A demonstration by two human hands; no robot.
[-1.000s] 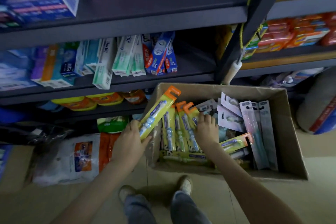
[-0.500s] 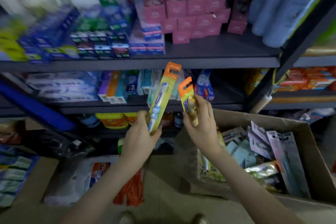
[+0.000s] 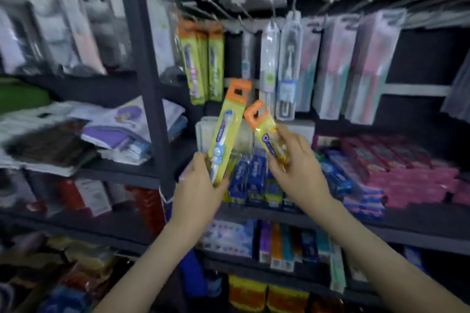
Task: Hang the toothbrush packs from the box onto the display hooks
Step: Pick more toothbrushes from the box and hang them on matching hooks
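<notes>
**A:** How will these packs handle?

**B:** Light, I'd judge. They look like thin card and clear blister, stiff along the length but easy to crease. Hold them low and leave the orange tab [image 3: 239, 90] free for a hook.

**A:** And where are they?

**B:** The left hand [image 3: 201, 185] grips the left pack [image 3: 226, 132] by its lower end, tab up and tilted right. The right hand [image 3: 297, 173] pinches the right pack [image 3: 269, 134] near its middle, tab leaning left. Whether the tabs touch, I cannot tell. Both are below the hooks [image 3: 244, 11], just under the hung packs [image 3: 201, 58]. The box is out of view.
</notes>
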